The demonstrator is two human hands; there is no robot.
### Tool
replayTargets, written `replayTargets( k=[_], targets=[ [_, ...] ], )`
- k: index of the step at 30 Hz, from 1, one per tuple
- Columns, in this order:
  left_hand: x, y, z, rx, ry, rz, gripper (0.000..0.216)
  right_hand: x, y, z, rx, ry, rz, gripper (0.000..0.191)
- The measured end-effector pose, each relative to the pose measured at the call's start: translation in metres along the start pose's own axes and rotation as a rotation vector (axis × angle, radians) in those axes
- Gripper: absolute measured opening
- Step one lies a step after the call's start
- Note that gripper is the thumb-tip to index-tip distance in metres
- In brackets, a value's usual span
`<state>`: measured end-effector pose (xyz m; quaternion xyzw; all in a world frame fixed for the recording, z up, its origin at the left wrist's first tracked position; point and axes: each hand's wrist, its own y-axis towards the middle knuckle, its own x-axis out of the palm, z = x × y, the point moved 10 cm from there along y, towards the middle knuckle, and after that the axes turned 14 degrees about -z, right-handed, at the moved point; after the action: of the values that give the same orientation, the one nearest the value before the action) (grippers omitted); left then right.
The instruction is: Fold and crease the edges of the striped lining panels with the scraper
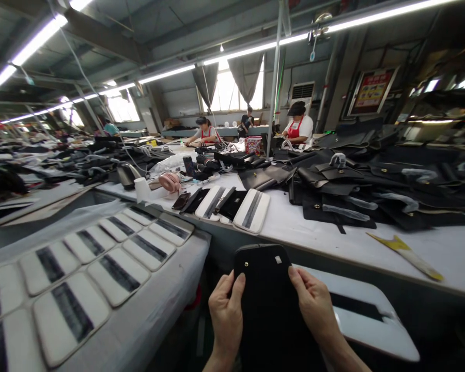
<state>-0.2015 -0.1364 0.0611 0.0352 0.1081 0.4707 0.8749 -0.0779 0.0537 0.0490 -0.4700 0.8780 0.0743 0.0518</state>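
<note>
I hold a black leather panel (264, 289) upright in front of me, low in the middle of the view. It has a small brass stud near its top left and a pale square tag near its top right. My left hand (227, 315) grips its left edge, thumb on the front. My right hand (313, 305) pinches its right edge the same way. A white panel with a dark stripe (366, 315) lies flat just behind and to the right of the held piece.
Rows of white panels with dark stripes (112, 258) cover the table at left. A long white table (430, 248) carries heaps of black leather pieces (356, 191), a pink fan (170, 182) and a yellow strip (406, 253). Other workers (298, 126) sit at the far end.
</note>
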Motion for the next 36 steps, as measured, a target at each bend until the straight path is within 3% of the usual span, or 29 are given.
replayTargets(
  k=[6,13,17,20,22,24,26,28,30,33,36],
  targets=[
    [0.01,-0.001,0.005,0.007,-0.025,-0.012,0.033,-0.014,0.006,0.002,0.07,0.012,-0.023,0.047],
    [0.019,0.025,-0.004,-0.046,-0.185,-0.151,0.053,-0.017,0.016,-0.029,0.005,-0.147,-0.045,0.044],
    [0.013,0.049,0.012,-0.01,-0.014,-0.307,0.041,-0.009,0.008,-0.028,-0.029,-0.177,-0.057,0.042],
    [0.007,0.067,0.042,0.109,0.118,-0.408,0.027,-0.002,0.004,-0.028,-0.055,-0.173,-0.084,0.04],
    [0.014,0.078,0.062,0.168,0.122,-0.53,0.02,0.009,0.005,-0.034,-0.066,-0.172,-0.124,0.039],
    [0.033,0.083,0.076,0.166,0.092,-0.761,0.027,0.024,0.007,-0.045,-0.085,-0.177,-0.171,0.036],
    [0.055,0.078,0.075,0.079,0.078,-1.025,0.034,0.039,0.007,-0.057,-0.106,-0.172,-0.217,0.034],
    [0.062,0.071,0.062,-0.031,0.08,-1.146,0.029,0.05,0.005,-0.059,-0.091,-0.144,-0.273,0.033],
    [0.051,0.069,0.046,-0.096,0.089,-1.108,0.024,0.057,-0.005,-0.044,-0.024,-0.107,-0.368,0.033],
    [0.003,0.065,0.017,-0.163,0.074,-0.896,0.028,0.049,-0.039,0.01,0.105,-0.05,-0.494,0.031],
    [-0.057,0.039,-0.018,-0.322,-0.064,-0.618,0.034,0.015,-0.081,0.087,0.289,0.086,-0.359,0.051]
  ],
)
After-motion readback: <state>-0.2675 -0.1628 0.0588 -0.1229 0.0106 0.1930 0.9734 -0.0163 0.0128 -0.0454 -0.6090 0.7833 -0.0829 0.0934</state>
